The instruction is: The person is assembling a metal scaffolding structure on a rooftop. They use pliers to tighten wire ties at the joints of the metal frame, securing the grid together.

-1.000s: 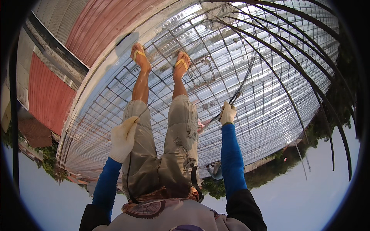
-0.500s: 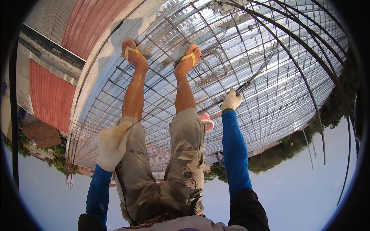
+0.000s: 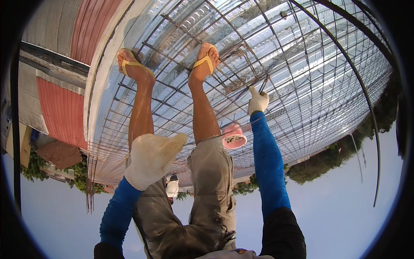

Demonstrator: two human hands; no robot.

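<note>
Here, your right hand (image 3: 258, 102) is the nearer, its grip curled around dark wires (image 3: 264, 80) slanting up and rightward over the steel mesh (image 3: 310, 82), while your left hand (image 3: 154, 159), well apart, shows no readable grip.

The left hand (image 3: 153, 157), in a pale knitted glove, hangs in front of the left leg, fingers drawn together; whether they pinch anything cannot be told. Farther right, the gloved right hand (image 3: 258, 102) holds a bundle of thin dark wires (image 3: 264, 81) above a steel bar mesh (image 3: 280, 43). The mesh lies over shiny ribbed metal sheeting, with feet in yellow flip-flops (image 3: 131, 64) standing there. A pink bucket (image 3: 232, 129) with greyish contents sits near the right knee; red roofing (image 3: 62, 112) shows at far left.
</note>
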